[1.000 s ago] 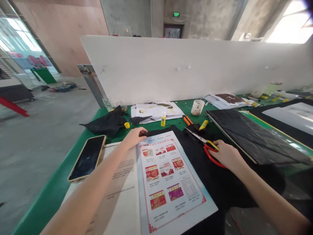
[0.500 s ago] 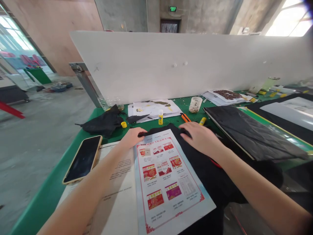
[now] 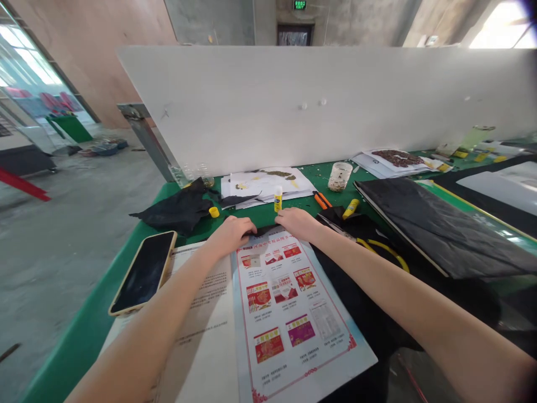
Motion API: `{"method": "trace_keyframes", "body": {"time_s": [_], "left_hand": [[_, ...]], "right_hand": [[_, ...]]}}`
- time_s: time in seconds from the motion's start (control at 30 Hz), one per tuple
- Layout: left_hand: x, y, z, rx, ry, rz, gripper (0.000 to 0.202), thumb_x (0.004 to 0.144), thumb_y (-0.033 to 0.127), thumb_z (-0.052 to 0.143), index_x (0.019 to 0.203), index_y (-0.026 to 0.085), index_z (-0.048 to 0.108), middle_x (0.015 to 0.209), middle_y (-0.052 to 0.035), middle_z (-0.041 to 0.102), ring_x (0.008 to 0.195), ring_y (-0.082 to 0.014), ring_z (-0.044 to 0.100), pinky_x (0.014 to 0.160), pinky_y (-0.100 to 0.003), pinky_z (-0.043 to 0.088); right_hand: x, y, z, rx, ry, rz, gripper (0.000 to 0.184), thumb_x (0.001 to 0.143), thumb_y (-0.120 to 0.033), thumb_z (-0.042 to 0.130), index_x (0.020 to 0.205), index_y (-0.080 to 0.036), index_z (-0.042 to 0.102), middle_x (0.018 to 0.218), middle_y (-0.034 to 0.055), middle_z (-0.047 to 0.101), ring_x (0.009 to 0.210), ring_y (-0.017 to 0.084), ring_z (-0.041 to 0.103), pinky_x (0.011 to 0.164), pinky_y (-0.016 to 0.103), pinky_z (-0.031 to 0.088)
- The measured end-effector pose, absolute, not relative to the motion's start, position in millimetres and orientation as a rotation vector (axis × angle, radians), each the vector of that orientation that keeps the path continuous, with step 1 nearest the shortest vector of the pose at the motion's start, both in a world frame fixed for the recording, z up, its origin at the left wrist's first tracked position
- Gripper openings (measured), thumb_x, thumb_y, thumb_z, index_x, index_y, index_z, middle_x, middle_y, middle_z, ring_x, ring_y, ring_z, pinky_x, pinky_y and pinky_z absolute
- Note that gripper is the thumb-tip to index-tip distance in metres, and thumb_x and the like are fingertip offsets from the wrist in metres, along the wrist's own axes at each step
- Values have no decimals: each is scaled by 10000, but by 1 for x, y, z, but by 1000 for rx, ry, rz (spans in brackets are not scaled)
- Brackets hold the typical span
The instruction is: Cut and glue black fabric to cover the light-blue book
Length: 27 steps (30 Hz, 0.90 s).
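A printed page (image 3: 293, 302) with red and purple pictures lies in front of me, part of an open booklet whose left page (image 3: 201, 313) carries text. Along its top edge runs a strip of thin black sheet (image 3: 265, 230); cloth or paper, I cannot tell. My left hand (image 3: 233, 234) is closed on this strip at the top left corner. Its fingers curl over the edge. Farther right, my right hand (image 3: 298, 223) pinches the same edge, with its fingertips just in front of an upright, uncapped glue stick (image 3: 278, 200). More black material spreads under the page and right forearm.
A phone (image 3: 145, 272) lies at the left. Yellow-handled scissors (image 3: 382, 249), a second glue stick (image 3: 351, 209), orange handles (image 3: 322, 200) and a plastic cup (image 3: 339, 176) lie or stand to the right. A white board (image 3: 293, 112) closes off the back of the green table.
My right hand has moved left along the top edge toward the left hand, bringing the black sheet over the page's top. The yellow-handled scissors now show.
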<state>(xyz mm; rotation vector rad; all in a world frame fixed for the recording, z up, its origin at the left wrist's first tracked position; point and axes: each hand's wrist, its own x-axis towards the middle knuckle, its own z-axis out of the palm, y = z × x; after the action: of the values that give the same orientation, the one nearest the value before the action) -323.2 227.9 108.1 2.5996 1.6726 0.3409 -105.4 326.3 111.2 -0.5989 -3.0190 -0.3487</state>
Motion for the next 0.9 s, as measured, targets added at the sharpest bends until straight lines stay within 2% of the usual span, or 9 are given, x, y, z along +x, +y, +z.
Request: {"method": "trace_keyframes", "body": {"time_s": [0.13,0.2,0.3,0.37,0.47,0.6,0.7,0.8,0.9], "left_hand": [[-321,225,112,2662,1669,265,321,757,83,486,1038,201,589,957,-10,650,883,-163,596,789,-317,359],[-320,222,116,2704,1656,198,280,776,103,488,1003,215,607,958,-8,651,890,-167,595,791,-319,358],[-313,220,121,2775,1669,94,171,838,215,491,945,209,623,909,-19,654,849,-183,600,772,-333,364],[-306,220,123,2818,1701,2,198,887,277,445,889,186,621,854,-38,652,811,-191,605,744,-334,373],[-291,227,120,2794,1821,-113,245,916,264,394,828,152,593,810,-67,648,770,-195,613,673,-306,386],[-265,243,112,2579,1894,-27,196,918,266,380,955,191,557,896,-50,662,759,-186,630,593,-265,395],[-250,253,108,2488,1914,35,210,919,292,375,1027,210,535,913,-49,674,759,-201,641,588,-268,413],[-243,255,104,2469,1974,81,257,917,308,379,1113,224,520,971,-53,679,781,-203,648,601,-266,428],[-244,251,99,2482,1945,137,318,917,329,372,1195,262,511,1100,-35,652,850,-193,643,621,-253,434]], "right_hand": [[-90,322,115,-517,-3054,-423,229,881,-112,444,1036,-156,607,1011,88,594,958,192,540,729,278,433],[-83,320,115,-474,-3077,-468,268,889,-113,430,1098,-153,593,1027,90,582,963,196,524,720,281,437],[-75,319,114,-427,-3102,-494,326,900,-112,407,1190,-145,551,1069,102,563,985,197,501,732,280,441],[-72,317,113,-423,-3104,-507,344,902,-114,405,1222,-131,528,1091,111,550,995,202,491,729,283,446],[-70,315,112,-427,-3099,-519,342,899,-102,401,1221,-104,518,1077,119,547,978,203,496,747,296,451],[-71,312,110,-416,-3080,-486,300,891,-88,406,1150,-94,558,1020,115,564,969,201,507,797,303,443],[-69,318,111,-421,-3083,-347,272,896,-108,405,1083,-95,602,1014,118,579,995,208,516,827,309,437],[-57,325,119,-426,-3052,31,296,878,-97,422,1100,-137,614,1050,97,601,1006,185,542,850,306,438],[-36,323,133,-576,-2760,374,372,863,-53,378,1135,-166,605,1103,74,617,1021,148,559,882,288,436]]}}
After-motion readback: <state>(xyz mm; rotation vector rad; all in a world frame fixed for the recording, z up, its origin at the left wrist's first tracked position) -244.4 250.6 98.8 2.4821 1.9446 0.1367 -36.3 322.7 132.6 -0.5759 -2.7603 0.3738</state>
